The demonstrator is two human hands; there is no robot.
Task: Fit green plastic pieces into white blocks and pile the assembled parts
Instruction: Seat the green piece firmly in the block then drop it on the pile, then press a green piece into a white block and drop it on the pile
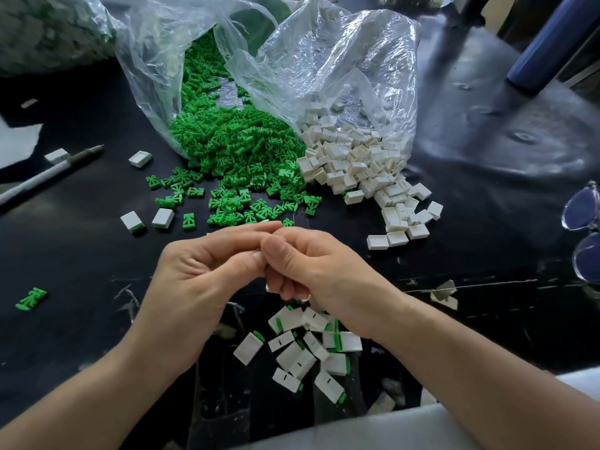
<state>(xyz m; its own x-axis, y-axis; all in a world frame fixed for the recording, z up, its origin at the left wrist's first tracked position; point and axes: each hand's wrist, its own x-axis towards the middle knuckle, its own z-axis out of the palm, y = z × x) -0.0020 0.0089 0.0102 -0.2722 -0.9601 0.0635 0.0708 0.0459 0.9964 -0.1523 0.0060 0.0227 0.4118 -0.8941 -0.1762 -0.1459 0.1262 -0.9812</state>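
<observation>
Far left: a pen (48, 177) is lying on the black table (81, 254), and one stray green piece (31, 298) is sitting alone near the front edge. Two finished parts (163, 217) are resting apart from the rest, left of centre.

Centre-left: my left hand (194, 280) is curling inward, its fingertips meeting those of the other hand. Behind it, the green pieces (233, 151) are spilling from a clear bag (156, 76) onto the table.

Centre: my right hand (308, 264) is curling likewise, with its thumb lying over the left fingers. Both hands are closing on the same spot, but whatever is between them is hidden. I cannot tell whether either is holding a piece or a block.

Below my right wrist, the assembled parts (308, 349) are gathering in a loose pile, with green edges showing from the white shells.

Centre-right: the white blocks (357, 164) are tumbling out of a second bag (341, 69), touching the green heap along one side.

Far right: a pair of glasses (584, 228) is lying at the table's edge.

Handling, as I judge it: both kinds of part appear light, rigid and smooth, so they are likely to skid or flick away under a careless pinch. I am advising a hold on a block by its two broad flat faces with the open side kept clear, and on a green piece by its wider end, pressing straight in and not at an angle.
</observation>
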